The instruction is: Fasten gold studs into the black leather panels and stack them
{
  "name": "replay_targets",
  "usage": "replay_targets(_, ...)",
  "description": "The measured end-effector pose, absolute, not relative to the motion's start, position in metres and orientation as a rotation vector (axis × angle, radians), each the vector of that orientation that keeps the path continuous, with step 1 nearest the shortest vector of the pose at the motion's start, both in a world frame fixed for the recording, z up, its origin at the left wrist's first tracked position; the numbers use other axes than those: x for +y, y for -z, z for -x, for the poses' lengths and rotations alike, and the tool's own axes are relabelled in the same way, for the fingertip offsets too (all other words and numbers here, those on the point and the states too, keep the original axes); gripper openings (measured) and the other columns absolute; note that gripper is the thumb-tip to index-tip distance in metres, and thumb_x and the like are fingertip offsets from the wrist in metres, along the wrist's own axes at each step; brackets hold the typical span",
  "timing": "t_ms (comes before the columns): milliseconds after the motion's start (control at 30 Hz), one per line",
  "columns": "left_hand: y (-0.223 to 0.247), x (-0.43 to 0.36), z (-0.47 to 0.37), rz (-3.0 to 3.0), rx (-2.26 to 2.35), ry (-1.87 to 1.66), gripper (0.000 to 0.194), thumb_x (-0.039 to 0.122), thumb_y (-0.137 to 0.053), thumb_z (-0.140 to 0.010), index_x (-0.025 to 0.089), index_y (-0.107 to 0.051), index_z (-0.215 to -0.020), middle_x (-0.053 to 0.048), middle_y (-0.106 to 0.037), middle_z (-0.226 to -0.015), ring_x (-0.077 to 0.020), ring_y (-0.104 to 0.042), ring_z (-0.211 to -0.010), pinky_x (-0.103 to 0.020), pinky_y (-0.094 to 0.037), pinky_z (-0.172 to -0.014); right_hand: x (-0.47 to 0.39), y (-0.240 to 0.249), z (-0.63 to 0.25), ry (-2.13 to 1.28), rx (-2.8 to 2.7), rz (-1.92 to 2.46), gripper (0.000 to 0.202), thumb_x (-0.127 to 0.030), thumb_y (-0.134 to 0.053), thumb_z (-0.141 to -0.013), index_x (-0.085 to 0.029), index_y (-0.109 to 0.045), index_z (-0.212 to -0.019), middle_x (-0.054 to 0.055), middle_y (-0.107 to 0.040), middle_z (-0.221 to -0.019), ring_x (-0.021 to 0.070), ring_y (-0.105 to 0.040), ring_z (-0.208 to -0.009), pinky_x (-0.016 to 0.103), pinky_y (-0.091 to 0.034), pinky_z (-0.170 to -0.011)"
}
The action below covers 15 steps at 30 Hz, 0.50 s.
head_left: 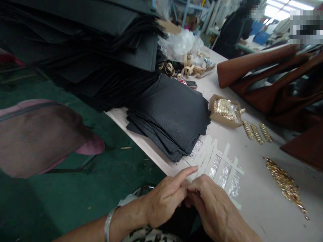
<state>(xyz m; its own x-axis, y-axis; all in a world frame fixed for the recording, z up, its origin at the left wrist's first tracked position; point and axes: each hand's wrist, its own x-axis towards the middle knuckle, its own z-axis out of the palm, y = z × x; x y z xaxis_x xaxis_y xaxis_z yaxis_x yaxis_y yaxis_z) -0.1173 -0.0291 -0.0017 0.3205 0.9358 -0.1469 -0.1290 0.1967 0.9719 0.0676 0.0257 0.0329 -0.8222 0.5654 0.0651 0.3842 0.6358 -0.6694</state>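
Two hands, head view: left hand (164,200) and right hand (214,206) were together, fingers meeting; whether anything was pinched between them could not be told.
Bangle (108,223): encircled the left wrist; silver-coloured.
White strips (230,163): lay on the table (267,215), just beyond and to the right of the fingers, crossing one another over clear plastic (224,176).
Black sheets (174,114): were stacked beyond the left hand, edges uneven, near the strips.
Larger black pile (101,50): rose farther beyond, to the left of the hands.
Cardboard box (223,120): stood open beyond the right hand, holding gold-coloured pieces.
Three gold coils (256,134): lay side by side, just right of the box.
Gold heap (285,183): lay right of the right hand, well apart.
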Motion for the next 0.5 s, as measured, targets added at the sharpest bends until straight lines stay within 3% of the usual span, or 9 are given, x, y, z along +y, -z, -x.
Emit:
replay_targets(233,0.003,-0.028,0.132,-0.581,0.853,-1.188,0.037,0.036,-0.049,-0.091,0.018,-0.059,-0.122,-0.003,-0.063,-0.079,-0.0124,-0.058,-0.059,-0.021,-0.040,-0.050,0.068,-0.058,-0.039,-0.975,-2.375,0.627,0.015,-0.011,-0.060,-0.091,-0.023,-0.066,-0.098,0.002,-0.070,-0.087,0.0147,-0.066,-0.082,0.026,-0.053,-0.071)
replay_targets(300,-0.002,-0.025,0.140,-0.470,0.925,-1.273,0.035,0.037,-0.051,-0.090,0.015,-0.061,-0.115,-0.001,-0.060,-0.069,-0.0087,-0.050,-0.050,-0.020,-0.035,-0.046,0.091,-0.059,-0.027,-0.877,-2.291,0.754,0.011,-0.017,-0.062,-0.091,-0.023,-0.072,-0.094,0.005,-0.072,-0.095,0.0184,-0.068,-0.091,0.031,-0.055,-0.079)
replay_targets(400,-0.011,-0.020,0.152,-0.430,1.061,-1.391,0.035,0.039,-0.063,-0.084,0.014,-0.063,-0.107,0.007,-0.046,-0.052,-0.0056,-0.034,-0.043,-0.018,-0.027,-0.044,0.131,-0.051,-0.002,-0.717,-2.233,0.907,0.017,-0.025,-0.062,-0.090,-0.023,-0.076,-0.099,0.008,-0.071,-0.107,0.0222,-0.068,-0.101,0.038,-0.055,-0.089)
replay_targets(500,-0.013,-0.018,0.160,-0.412,1.147,-1.436,0.036,0.037,-0.071,-0.078,0.014,-0.064,-0.105,0.009,-0.039,-0.051,-0.0055,-0.028,-0.044,-0.019,-0.024,-0.044,0.168,-0.040,0.025,-0.480,-2.250,0.965,0.025,-0.025,-0.057,-0.089,-0.019,-0.076,-0.104,0.010,-0.071,-0.113,0.0230,-0.068,-0.102,0.040,-0.054,-0.092)
